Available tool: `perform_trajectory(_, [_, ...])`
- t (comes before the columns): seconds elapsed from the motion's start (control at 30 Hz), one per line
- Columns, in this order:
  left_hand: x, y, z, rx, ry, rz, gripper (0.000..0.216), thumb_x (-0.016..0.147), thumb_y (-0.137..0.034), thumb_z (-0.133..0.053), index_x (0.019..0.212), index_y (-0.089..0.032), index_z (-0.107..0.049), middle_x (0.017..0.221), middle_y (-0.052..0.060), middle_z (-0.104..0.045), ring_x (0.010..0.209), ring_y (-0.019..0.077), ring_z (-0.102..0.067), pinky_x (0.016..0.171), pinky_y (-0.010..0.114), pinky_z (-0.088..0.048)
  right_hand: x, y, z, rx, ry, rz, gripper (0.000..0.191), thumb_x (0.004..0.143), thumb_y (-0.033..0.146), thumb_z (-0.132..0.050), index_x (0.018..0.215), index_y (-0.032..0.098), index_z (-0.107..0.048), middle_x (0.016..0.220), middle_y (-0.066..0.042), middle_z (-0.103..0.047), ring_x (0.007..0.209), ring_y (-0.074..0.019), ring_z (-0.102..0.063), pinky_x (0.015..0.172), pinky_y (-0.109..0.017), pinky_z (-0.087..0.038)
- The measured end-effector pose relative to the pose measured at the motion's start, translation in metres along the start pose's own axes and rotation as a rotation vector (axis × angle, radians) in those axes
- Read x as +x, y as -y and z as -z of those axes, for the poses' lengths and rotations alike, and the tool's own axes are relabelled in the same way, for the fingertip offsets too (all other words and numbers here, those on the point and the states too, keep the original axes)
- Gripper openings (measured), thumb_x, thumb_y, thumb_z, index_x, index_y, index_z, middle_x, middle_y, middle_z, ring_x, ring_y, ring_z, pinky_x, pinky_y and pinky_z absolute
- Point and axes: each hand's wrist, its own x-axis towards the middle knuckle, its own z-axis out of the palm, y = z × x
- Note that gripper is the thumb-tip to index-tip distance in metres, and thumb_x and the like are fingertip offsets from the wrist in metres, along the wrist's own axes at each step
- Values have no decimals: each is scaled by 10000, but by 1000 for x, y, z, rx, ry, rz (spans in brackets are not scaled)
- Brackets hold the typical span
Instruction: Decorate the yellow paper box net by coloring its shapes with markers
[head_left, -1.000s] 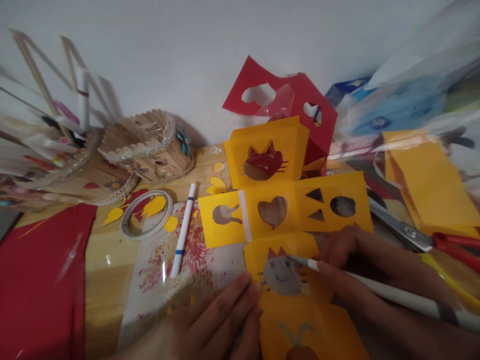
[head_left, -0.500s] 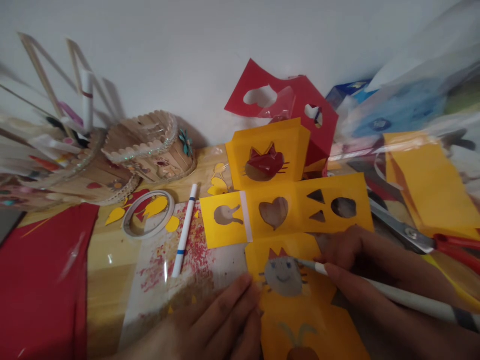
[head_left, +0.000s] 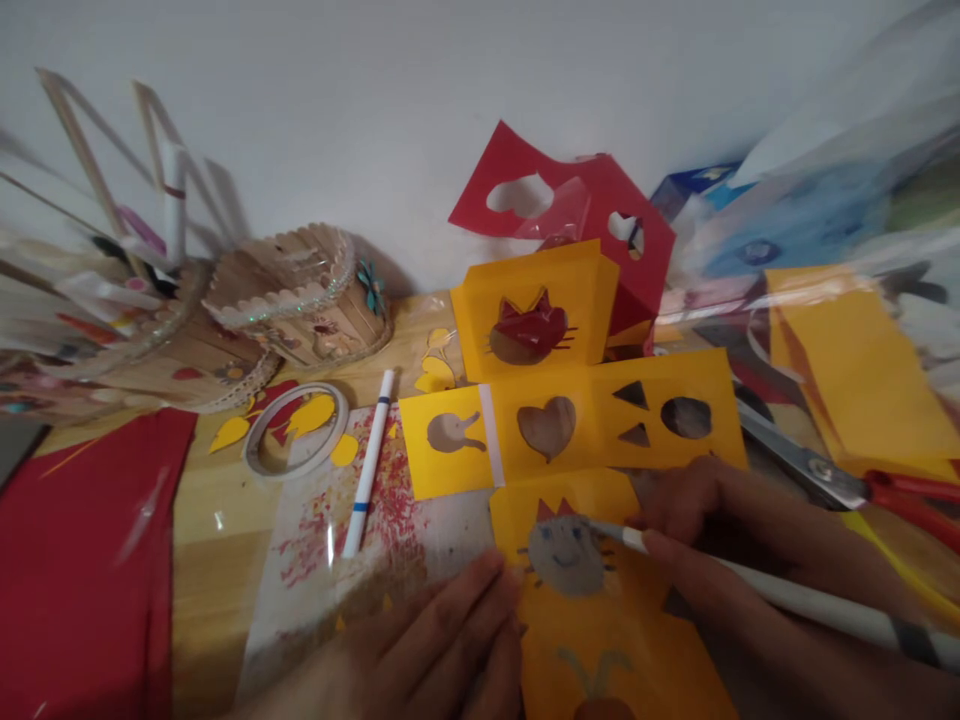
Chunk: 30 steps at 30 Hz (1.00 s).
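My right hand [head_left: 735, 560] grips a white marker [head_left: 795, 590], its tip at the upper right of a grey cat face [head_left: 566, 560] with blue eyes and a smile. That face fills a cut-out in a yellow folded-paper net [head_left: 585, 385], whose other panels have heart, rabbit and oval openings. Fingers out and close together, my left hand [head_left: 442, 640] lies flat at the left edge of the cat panel. Part of a lower panel, with another cut-out, runs off the bottom of the view.
Left of the net lie a capped white marker [head_left: 369, 465], a tape roll [head_left: 251, 440] and red paper [head_left: 90, 570]. Stick baskets [head_left: 300, 300] stand behind. Red-handled scissors [head_left: 825, 465] and folded yellow paper [head_left: 862, 370] are at the right; cut red paper [head_left: 637, 225] leans on the wall.
The marker tip has shifted slightly left along the top right of the cat face, and my right hand with it. My left hand stays in place.
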Motion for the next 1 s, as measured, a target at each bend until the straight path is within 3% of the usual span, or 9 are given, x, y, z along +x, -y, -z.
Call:
perform_trajectory(0.13, [-1, 1, -1, 8, -4, -16, 311, 944, -177, -322, 1077, -199, -602, 1133, -36, -637, 1084, 135, -545, 924, 231, -420, 1, -1, 2, -98, 0, 28, 220, 692, 328, -593, 542, 224, -470, 554, 24, -542, 490, -125, -481, 387, -209, -357])
perform_trajectory(0.3, [-1, 2, -1, 29, 33, -23, 302, 938, -170, -333, 1085, -203, -595, 1154, -34, -625, 1110, 142, -529, 924, 234, -422, 2, -5, 7, -139, 56, 67, 210, 719, 367, -594, 576, 232, -519, 586, 20, -555, 514, -131, -502, 401, -202, -404])
perform_trajectory(1.0, [-1, -2, 1, 15, 27, -6, 317, 942, -170, -314, 1090, -199, -593, 1164, -24, -621, 1115, 142, -527, 912, 228, -439, 2, -4, 7, -108, 86, 53, 252, 721, 381, -599, 562, 226, -480, 562, 33, -524, 509, -123, -490, 400, -192, -405])
